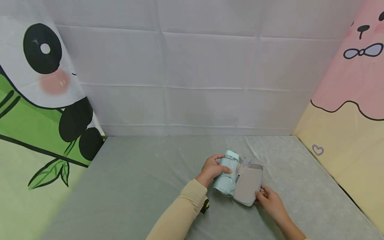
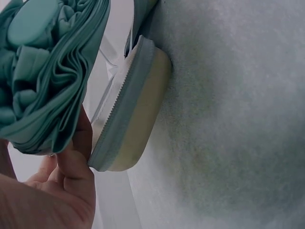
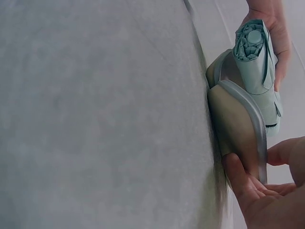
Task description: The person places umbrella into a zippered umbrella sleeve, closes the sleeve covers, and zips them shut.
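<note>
A folded mint-green compact umbrella (image 1: 225, 182) is gripped by my left hand (image 1: 211, 170), thumb across its near side. The umbrella is over the left part of an opened grey zip case (image 1: 249, 185), hiding much of that half. My right hand (image 1: 271, 201) pinches the case's right edge between thumb and fingers. In the right wrist view, the umbrella (image 3: 259, 78) is tilted inside the spread case (image 3: 236, 119), its bundled fabric end towards the camera. The left wrist view shows the pleated fabric (image 2: 71, 71) close up and the case's zip edge (image 2: 126, 105) beside it.
A grey cloth covers the table (image 1: 135, 183). Behind it hangs a pale creased sheet (image 1: 204, 63). Printed cartoon cloths stand on the left (image 1: 39, 116) and right (image 1: 348, 133). A small black and yellow item (image 1: 205, 206) is at the left sleeve.
</note>
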